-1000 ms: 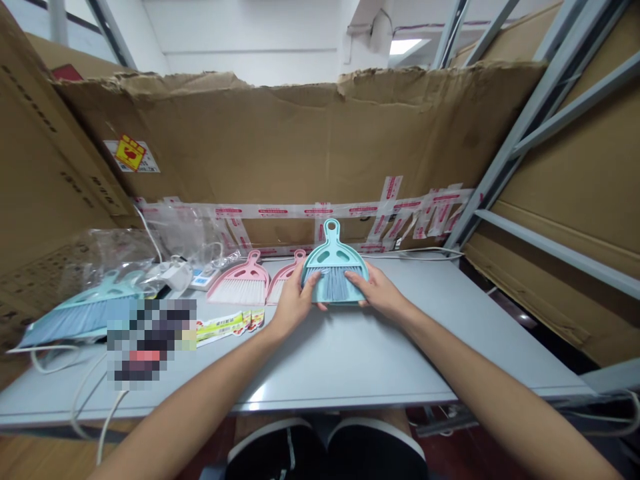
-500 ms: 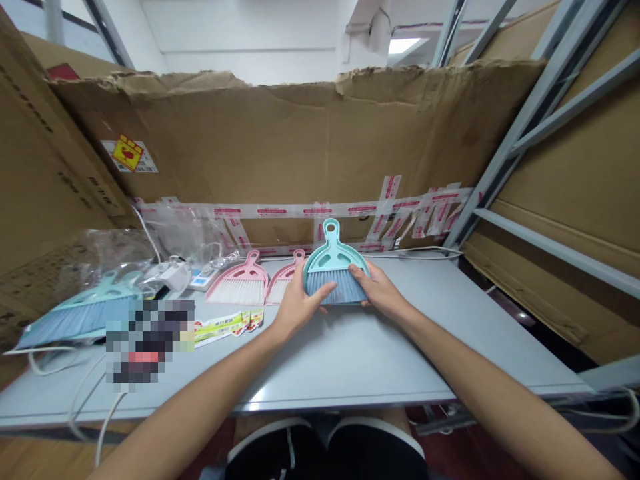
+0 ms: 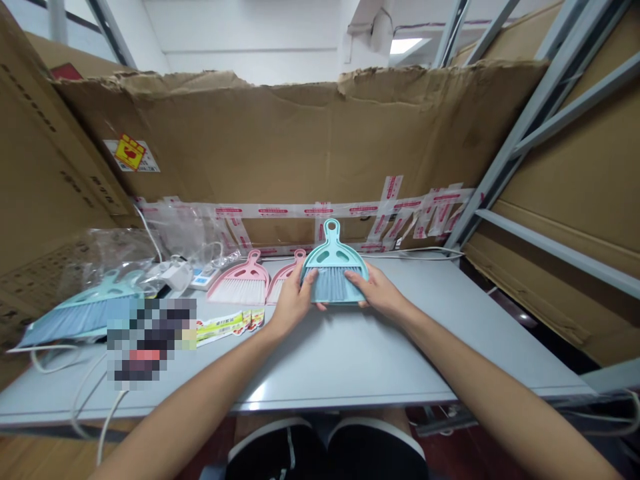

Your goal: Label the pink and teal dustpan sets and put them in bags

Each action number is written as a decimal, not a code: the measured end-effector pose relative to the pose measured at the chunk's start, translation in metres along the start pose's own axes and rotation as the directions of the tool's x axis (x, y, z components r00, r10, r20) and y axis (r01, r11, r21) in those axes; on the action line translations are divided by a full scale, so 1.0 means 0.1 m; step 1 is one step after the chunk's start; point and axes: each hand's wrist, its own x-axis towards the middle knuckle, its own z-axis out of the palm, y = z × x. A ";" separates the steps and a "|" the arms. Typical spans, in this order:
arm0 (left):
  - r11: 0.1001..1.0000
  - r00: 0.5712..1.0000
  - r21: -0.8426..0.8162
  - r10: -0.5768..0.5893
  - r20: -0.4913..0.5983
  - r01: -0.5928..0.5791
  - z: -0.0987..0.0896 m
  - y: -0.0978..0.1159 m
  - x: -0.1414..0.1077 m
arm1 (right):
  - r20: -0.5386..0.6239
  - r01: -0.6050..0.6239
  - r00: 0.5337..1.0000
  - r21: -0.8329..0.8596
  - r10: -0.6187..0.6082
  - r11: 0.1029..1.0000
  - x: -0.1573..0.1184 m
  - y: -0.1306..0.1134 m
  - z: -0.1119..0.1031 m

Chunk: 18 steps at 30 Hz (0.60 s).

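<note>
A teal dustpan and brush set [image 3: 334,257], blue-grey bristles facing me, stands upright between my hands with its handle up. My left hand [image 3: 295,295] grips its left edge, thumb on the bristles and fingers behind. On the right edge, my right hand [image 3: 376,288] holds it the same way, thumb over the bristles. Just left of my left hand is a pink set [image 3: 283,277], partly hidden by that hand. Another pink set [image 3: 243,279] with white bristles lies beside it.
Teal sets [image 3: 90,310] and clear plastic bags lie at the left of the grey table [image 3: 350,367]. Nearby are packaging cards [image 3: 227,325], a white device [image 3: 204,277], cables and a pixelated object. Cardboard [image 3: 280,147] stands behind; a metal frame [image 3: 515,140] rises right.
My left thumb has moved left and up across the bristles, uncovering more of them. My right thumb has shifted slightly down and left. The teal set stays held in nearly the same place.
</note>
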 end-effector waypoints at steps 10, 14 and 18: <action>0.991 0.998 -0.120 -0.062 0.024 0.065 0.09 0.01 -0.07 | 0.056 -0.055 0.997 0.124 0.048 0.991 0.06 0.00 -0.07; 0.968 0.982 -0.196 -0.134 0.133 0.159 0.14 0.01 -0.07 | -0.022 0.032 0.999 0.027 -0.031 0.999 0.13 -0.05 -0.27; 0.905 0.929 -0.283 -0.237 0.284 0.317 0.17 0.02 -0.08 | -0.006 0.013 1.000 -0.025 -0.013 1.000 0.21 -0.10 -0.60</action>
